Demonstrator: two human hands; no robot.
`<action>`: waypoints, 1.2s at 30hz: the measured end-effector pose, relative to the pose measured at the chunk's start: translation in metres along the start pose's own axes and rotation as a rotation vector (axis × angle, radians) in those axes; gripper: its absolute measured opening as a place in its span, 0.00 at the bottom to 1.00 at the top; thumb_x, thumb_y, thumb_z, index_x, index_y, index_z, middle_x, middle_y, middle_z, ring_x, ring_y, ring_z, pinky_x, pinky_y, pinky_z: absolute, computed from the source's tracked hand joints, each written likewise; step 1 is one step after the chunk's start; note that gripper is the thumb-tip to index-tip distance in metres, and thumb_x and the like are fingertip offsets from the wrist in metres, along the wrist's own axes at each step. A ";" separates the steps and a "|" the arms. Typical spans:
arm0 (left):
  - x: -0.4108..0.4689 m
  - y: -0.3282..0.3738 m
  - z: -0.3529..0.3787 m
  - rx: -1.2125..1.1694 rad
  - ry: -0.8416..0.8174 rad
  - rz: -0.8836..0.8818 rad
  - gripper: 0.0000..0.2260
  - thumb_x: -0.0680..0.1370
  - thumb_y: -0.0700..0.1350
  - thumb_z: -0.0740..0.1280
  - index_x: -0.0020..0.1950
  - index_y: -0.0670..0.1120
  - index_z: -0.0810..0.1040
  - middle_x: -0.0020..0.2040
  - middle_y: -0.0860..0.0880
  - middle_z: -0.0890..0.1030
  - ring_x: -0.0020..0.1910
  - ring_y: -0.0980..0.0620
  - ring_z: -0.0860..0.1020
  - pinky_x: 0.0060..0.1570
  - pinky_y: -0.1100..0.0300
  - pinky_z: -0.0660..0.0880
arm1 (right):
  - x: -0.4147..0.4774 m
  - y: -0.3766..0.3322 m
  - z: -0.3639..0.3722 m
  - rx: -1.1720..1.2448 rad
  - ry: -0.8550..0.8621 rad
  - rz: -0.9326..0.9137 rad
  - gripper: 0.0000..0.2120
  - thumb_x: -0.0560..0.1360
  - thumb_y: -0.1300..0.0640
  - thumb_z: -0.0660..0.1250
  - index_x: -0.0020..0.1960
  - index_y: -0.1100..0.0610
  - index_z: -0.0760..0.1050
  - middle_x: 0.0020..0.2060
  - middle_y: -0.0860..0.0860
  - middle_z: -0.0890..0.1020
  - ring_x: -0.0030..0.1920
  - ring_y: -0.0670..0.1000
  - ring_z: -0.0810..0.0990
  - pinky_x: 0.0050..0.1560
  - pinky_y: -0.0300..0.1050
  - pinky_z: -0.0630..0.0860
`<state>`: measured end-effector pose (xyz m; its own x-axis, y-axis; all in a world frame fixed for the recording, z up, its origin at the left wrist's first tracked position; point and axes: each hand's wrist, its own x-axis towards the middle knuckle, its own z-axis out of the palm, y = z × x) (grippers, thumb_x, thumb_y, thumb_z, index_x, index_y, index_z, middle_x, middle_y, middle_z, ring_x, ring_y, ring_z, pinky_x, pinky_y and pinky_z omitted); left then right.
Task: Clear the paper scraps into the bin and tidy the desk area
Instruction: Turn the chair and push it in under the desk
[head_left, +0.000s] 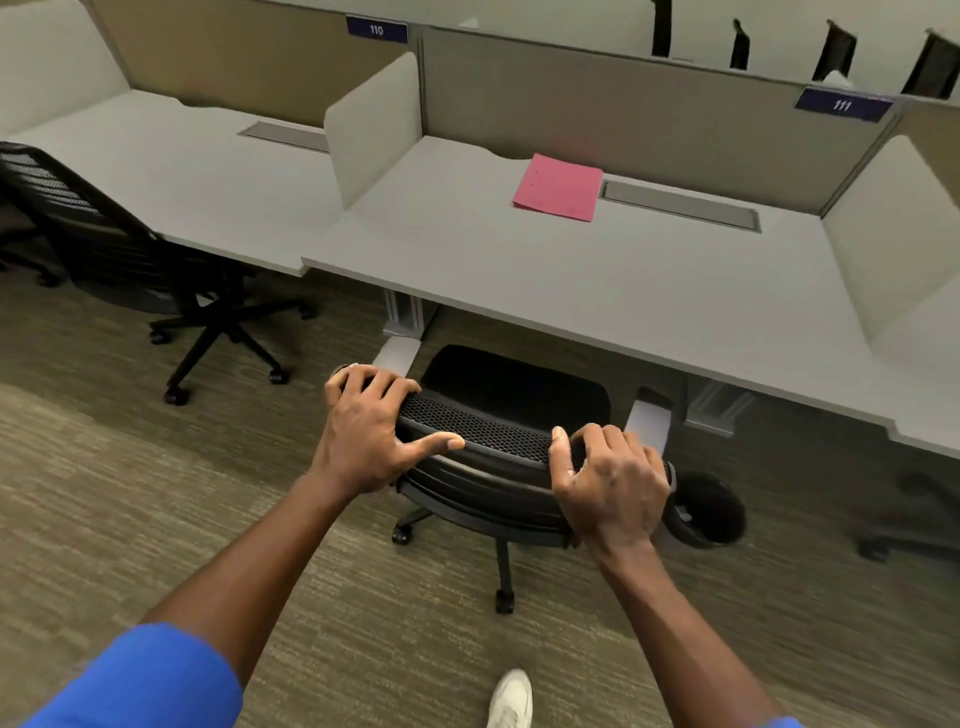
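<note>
Two grey desks (597, 291) stand side by side, their partition labels reading "110" (376, 29) and "111" (841, 105). Two black mesh chairs: one (104, 228) at the left desk, one (498, 441) gripped along its backrest top by the left hand (363, 431) and right hand (610, 483), fingers curled over. One pink folder (560, 187) lies near the right desk's back edge.

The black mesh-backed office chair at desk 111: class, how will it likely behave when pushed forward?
The black mesh-backed office chair will probably roll easily, since its base sits on castors. It may swivel off-line, so both hands grip the backrest top: left hand, right hand.
</note>
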<state>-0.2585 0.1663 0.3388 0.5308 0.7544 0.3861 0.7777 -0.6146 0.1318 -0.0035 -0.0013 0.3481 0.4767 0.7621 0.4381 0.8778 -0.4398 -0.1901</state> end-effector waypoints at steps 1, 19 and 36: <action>0.010 0.000 0.005 -0.003 -0.003 0.000 0.35 0.70 0.83 0.59 0.61 0.58 0.78 0.60 0.57 0.79 0.65 0.51 0.73 0.71 0.46 0.64 | 0.009 0.003 0.005 -0.001 -0.005 -0.002 0.23 0.83 0.37 0.57 0.44 0.51 0.81 0.39 0.49 0.84 0.41 0.51 0.80 0.45 0.49 0.75; 0.152 0.036 0.072 -0.055 0.029 0.001 0.37 0.71 0.83 0.57 0.62 0.55 0.79 0.59 0.56 0.80 0.65 0.50 0.74 0.71 0.46 0.64 | 0.150 0.073 0.063 0.010 0.023 -0.047 0.24 0.82 0.34 0.58 0.46 0.51 0.83 0.39 0.49 0.85 0.42 0.52 0.82 0.47 0.49 0.76; 0.224 0.039 0.102 -0.072 0.027 0.020 0.36 0.71 0.84 0.56 0.58 0.56 0.78 0.56 0.56 0.81 0.61 0.49 0.75 0.64 0.47 0.68 | 0.212 0.094 0.089 0.032 0.125 0.001 0.22 0.79 0.34 0.64 0.43 0.50 0.85 0.36 0.45 0.86 0.38 0.48 0.81 0.38 0.41 0.68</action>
<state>-0.0744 0.3348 0.3376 0.5358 0.7359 0.4141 0.7401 -0.6453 0.1892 0.1849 0.1611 0.3453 0.4697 0.6957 0.5435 0.8793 -0.4236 -0.2176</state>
